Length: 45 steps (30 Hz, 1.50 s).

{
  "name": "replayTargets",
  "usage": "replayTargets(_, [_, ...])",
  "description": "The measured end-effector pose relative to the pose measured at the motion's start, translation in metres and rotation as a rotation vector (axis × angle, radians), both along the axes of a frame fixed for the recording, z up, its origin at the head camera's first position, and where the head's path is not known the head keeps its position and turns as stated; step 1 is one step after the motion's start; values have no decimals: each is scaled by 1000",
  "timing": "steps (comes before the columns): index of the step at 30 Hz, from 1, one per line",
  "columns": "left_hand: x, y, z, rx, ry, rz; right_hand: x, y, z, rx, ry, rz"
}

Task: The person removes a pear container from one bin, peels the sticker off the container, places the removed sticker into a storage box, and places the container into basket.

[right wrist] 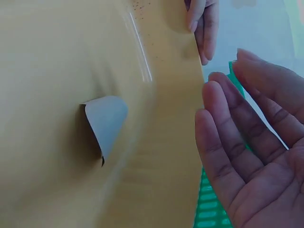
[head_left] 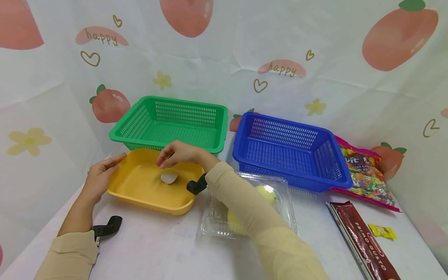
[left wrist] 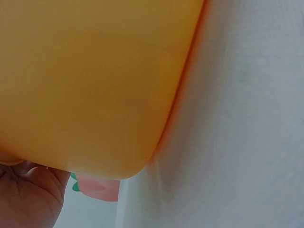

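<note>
A yellow plastic basin (head_left: 147, 188) stands at the left of the table. My left hand (head_left: 99, 177) grips its left rim, with fingers showing at the edge in the right wrist view. A small curled whitish piece (head_left: 169, 178), thin like paper or peel, lies on the basin floor; its exact kind cannot be told. Over the basin's far side hovers my right hand (head_left: 180, 152), fingers loosely bent. No object shows between those fingers (right wrist: 218, 147) in the right wrist view. Dark specks (right wrist: 142, 7) dot the basin near its rim.
Behind the basin is a green basket (head_left: 171, 134), with a blue basket (head_left: 280, 155) to its right. A clear plastic box (head_left: 290, 214) with yellow-green fruit lies under my right forearm. At the right are a candy bag (head_left: 371, 179), a dark red package (head_left: 364, 241) and a small yellow packet (head_left: 383, 231).
</note>
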State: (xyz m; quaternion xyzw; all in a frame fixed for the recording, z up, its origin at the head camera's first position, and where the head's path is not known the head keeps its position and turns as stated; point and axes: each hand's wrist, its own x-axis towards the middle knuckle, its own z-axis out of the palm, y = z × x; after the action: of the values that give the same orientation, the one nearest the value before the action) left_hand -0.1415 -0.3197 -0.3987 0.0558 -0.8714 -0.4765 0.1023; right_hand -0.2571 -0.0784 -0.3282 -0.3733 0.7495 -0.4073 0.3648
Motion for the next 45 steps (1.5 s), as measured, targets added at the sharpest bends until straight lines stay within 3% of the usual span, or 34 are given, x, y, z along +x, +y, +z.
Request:
replayTargets(7, [1, 2, 1, 17, 0, -45, 2, 5, 7, -18, -19, -2])
replayTargets(13, [3, 2, 3, -15, -28, -29, 1, 13, 19, -55, -37, 26])
replayTargets(23, [3, 1, 3, -75, -4, -39, 1, 55, 37, -171, 19, 15])
replayTargets(28, [6, 5, 20, -129, 6, -1, 3, 90, 52, -202, 70, 26])
replayTargets(31, [8, 11, 32, -110, 37, 3, 4, 110, 59, -229, 66, 23])
replayTargets(45, [12, 61, 60, -165, 226, -90, 22, 182, 60, -315, -39, 16])
